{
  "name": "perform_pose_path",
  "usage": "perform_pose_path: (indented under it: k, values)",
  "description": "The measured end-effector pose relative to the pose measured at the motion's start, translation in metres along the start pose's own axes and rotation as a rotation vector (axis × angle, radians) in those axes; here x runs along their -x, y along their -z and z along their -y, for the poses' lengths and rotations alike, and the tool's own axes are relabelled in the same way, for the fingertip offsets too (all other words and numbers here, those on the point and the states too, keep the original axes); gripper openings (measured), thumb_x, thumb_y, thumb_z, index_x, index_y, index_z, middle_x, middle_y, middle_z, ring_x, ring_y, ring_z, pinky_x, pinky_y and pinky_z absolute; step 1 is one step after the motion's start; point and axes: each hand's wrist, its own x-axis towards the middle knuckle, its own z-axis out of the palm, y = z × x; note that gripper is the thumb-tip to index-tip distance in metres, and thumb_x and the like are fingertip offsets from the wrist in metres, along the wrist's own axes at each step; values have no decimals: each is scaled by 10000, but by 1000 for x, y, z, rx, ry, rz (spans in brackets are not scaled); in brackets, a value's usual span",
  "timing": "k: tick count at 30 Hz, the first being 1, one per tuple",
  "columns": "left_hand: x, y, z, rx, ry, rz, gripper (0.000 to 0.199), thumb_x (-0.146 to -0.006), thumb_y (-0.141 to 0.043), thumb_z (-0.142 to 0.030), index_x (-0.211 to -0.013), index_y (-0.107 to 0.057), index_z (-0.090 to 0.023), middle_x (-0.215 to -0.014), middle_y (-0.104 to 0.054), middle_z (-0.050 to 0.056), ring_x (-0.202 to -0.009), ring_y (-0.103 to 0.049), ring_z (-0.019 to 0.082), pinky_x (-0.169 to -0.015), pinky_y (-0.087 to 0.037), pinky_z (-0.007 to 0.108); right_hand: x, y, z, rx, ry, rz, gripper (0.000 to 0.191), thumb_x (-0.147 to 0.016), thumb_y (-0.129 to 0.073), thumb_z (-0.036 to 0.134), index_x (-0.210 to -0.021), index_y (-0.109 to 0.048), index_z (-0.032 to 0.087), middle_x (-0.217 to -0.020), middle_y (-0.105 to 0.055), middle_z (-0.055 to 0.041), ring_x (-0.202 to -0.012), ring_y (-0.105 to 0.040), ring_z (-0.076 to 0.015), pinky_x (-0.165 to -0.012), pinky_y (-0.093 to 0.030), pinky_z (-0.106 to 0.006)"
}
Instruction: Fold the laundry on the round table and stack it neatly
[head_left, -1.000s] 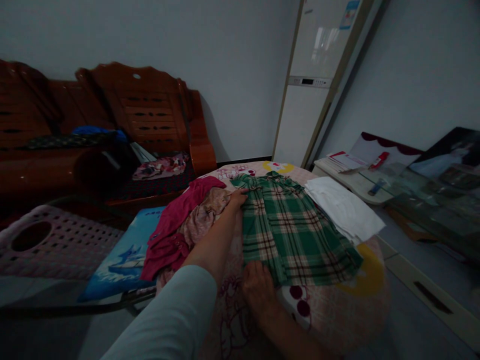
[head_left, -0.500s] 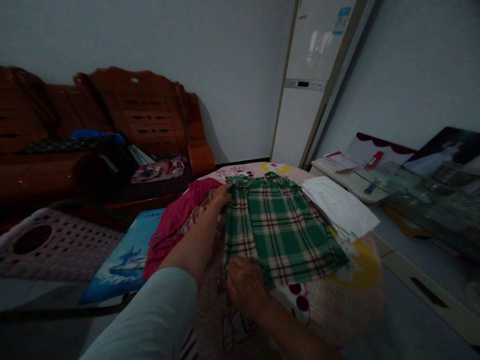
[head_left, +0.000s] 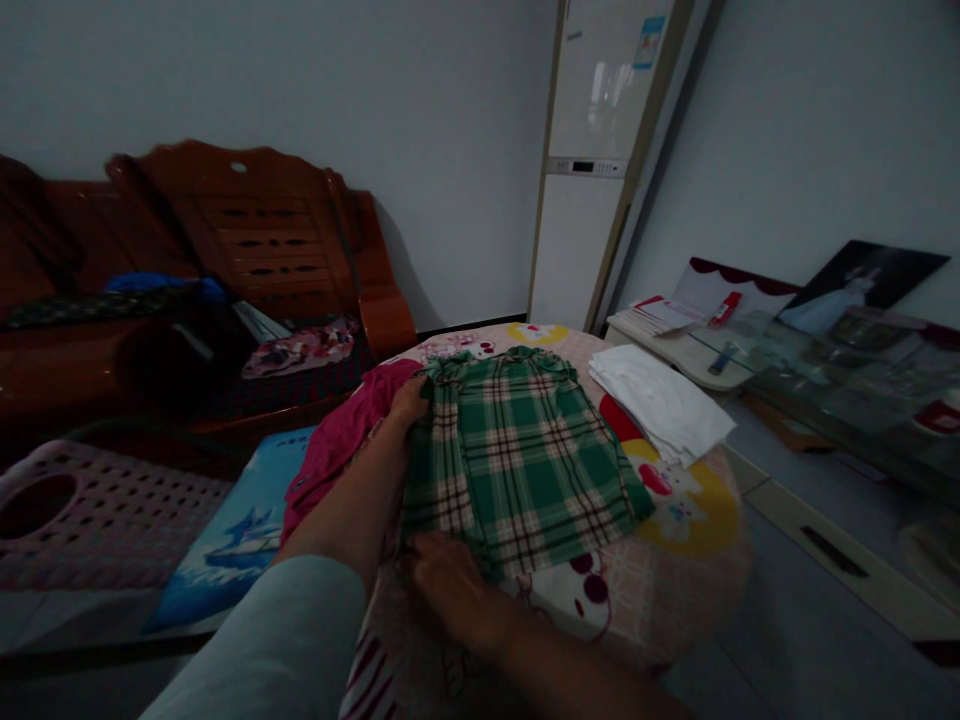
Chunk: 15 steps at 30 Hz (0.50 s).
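Note:
A green plaid garment, gathered along its far edge, lies spread flat on a round table with a printed cloth. My left hand is closed on its far left corner. At the near left corner, the fingers of my right hand are curled onto the hem, their tips partly hidden. Under and beside my left forearm lies a crumpled magenta garment. A folded white cloth rests to the right of the plaid garment, apart from it.
Left of the table are a blue printed seat and a pink woven basket. A wooden sofa with clothes stands behind. At the back is a white floor-standing air conditioner, and a glass-topped cabinet is at the right.
Both hands have drawn the plaid garment left, over part of the magenta one. More of the printed tablecloth shows between it and the white cloth. The view has turned slightly right.

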Motion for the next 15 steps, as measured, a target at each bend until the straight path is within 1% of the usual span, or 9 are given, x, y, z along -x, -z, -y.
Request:
perform_pose_path:
  k: [2, 4, 5, 6, 7, 9, 11, 13, 15]
  values:
    - [3, 0, -8, -50, 10, -38, 456, -734, -593, 48, -1182, -613, -34, -1321, -589, 211, -1221, -560, 334, -1033, -447, 485, 7, 3, 0, 0, 49, 50, 125, -877, -588, 239, -948, -650, 157, -1127, -653, -93, -990, -576, -216, -830, -475, -330]
    - [7, -1, -20, -72, 3, -75, 398, -771, -576, 17, -1168, -601, -10, -1374, -522, 244, -1253, -515, 363, -1034, -418, 549, 14, 11, -3, -47, 71, 96, 169, -876, -614, 321, -939, -668, 174, -1112, -668, -71, -952, -590, -192, -840, -472, -312]
    - [10, -4, -27, -73, -20, -97, 388, -788, -579, -8, -1175, -593, -7, -1403, -487, 252, -1281, -484, 368, -1050, -396, 560, 18, 17, -7, -82, 59, 80, 165, -884, -608, 324, -927, -676, 181, -1080, -680, -61, -930, -599, -179, -843, -468, -301]
    - [13, -7, -34, -71, -51, -119, 387, -801, -585, -36, -1187, -588, -15, -1424, -466, 246, -1304, -463, 357, -1073, -379, 546, 23, 24, -12, -116, 27, 40, 148, -896, -592, 303, -915, -683, 187, -1040, -691, -51, -913, -608, -166, -845, -463, -291]
    - [18, -12, -43, -66, -90, -132, 389, -809, -593, -61, -1197, -589, -31, -1428, -470, 229, -1314, -459, 334, -1096, -372, 511, 28, 32, -20, -145, -24, -25, 137, -906, -571, 265, -901, -688, 193, -993, -700, -42, -902, -616, -158, -844, -459, -282]
    - [33, -26, -62, -47, -179, -119, 383, -819, -602, -102, -1201, -604, -76, -1386, -532, 183, -1297, -495, 281, -1111, -387, 431, 41, 49, -40, -177, -161, -183, 166, -911, -533, 202, -863, -692, 197, -895, -707, -31, -857, -629, -152, -805, -461, -269]
    - [53, -45, -82, -31, -276, -43, 370, -832, -593, -131, -1201, -618, -115, -1326, -594, 149, -1274, -527, 255, -1102, -411, 394, 57, 66, -66, -175, -299, -363, 191, -908, -513, 181, -849, -694, 192, -841, -704, -38, -818, -635, -156, -762, -464, -263]
    - [78, -65, -98, -32, -351, 41, 377, -855, -582, -172, -1227, -607, -115, -1337, -590, 153, -1280, -527, 247, -1109, -405, 376, 77, 82, -94, -95, -413, -535, 191, -901, -508, 201, -855, -694, 189, -817, -697, -51, -801, -634, -174, -746, -468, -278]
    - [100, -81, -110, -45, -406, 98, 399, -870, -578, -209, -1253, -590, -97, -1360, -571, 172, -1301, -509, 254, -1118, -393, 378, 99, 94, -119, 63, -527, -674, 191, -891, -498, 203, -867, -686, 185, -822, -690, -69, -792, -625, -193, -756, -469, -302]
